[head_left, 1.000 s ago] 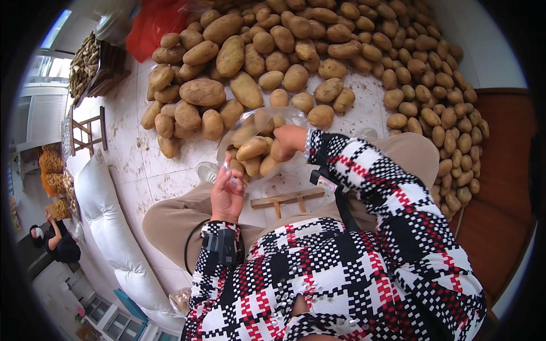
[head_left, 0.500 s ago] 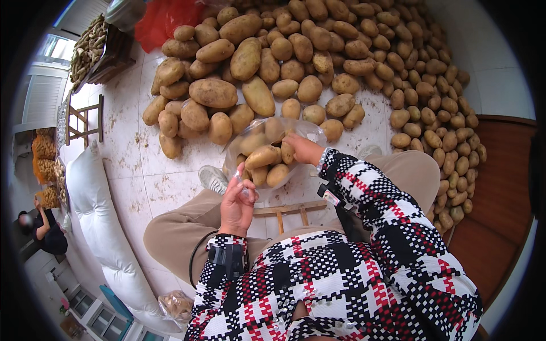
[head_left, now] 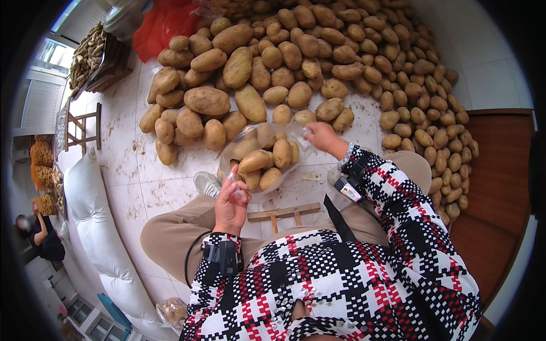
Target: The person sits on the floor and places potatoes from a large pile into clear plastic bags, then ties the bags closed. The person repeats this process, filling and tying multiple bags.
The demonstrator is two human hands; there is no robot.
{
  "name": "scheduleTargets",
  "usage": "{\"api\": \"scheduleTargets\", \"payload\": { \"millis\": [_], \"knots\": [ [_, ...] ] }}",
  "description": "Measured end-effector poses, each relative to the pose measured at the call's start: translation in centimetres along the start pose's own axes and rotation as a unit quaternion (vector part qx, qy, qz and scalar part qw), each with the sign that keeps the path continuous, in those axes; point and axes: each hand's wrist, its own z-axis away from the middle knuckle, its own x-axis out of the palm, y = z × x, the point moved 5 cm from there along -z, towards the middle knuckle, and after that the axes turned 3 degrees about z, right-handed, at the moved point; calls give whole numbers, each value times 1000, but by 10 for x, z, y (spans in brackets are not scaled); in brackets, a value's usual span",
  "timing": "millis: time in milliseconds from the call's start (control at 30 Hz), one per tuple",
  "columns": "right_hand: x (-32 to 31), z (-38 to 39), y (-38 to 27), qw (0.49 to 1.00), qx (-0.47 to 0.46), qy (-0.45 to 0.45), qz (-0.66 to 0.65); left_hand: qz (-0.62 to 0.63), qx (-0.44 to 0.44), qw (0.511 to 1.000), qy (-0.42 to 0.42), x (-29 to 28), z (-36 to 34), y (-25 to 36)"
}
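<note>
A clear plastic bag (head_left: 257,152) holding several potatoes hangs between my hands above the tiled floor. My left hand (head_left: 232,202) pinches the bag's near edge, fingers closed on the plastic. My right hand (head_left: 321,136) grips the bag's far right edge. A big heap of loose potatoes (head_left: 296,62) lies on the floor just beyond the bag. My knees in tan trousers (head_left: 170,233) spread on either side below the bag.
A small wooden stool (head_left: 282,215) stands between my legs. A long white sack (head_left: 94,227) lies at the left. Red bags (head_left: 165,25) sit at the top left. A wooden door (head_left: 489,187) is at the right. Another person (head_left: 42,236) crouches far left.
My right hand has shifted rightward along the bag's edge and the bag mouth has been stretched wider. My left hand stays pinched on the near edge.
</note>
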Motion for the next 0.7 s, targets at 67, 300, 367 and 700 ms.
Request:
{"api": "scheduleTargets", "payload": {
  "millis": [67,300,367,700],
  "knots": [
    [24,6,-12,982,-106,-140,-70,1,-2,1000,3,0,0,0],
    [13,-41,-12,986,-102,-129,-42,-12,-2,1000,-6,3,0,2],
    [9,-65,-2,992,-80,-89,29,-10,-3,1000,9,0,-1,6],
    [79,-132,9,926,-294,36,235,28,-4,999,37,-9,-14,14]
  ]
}}
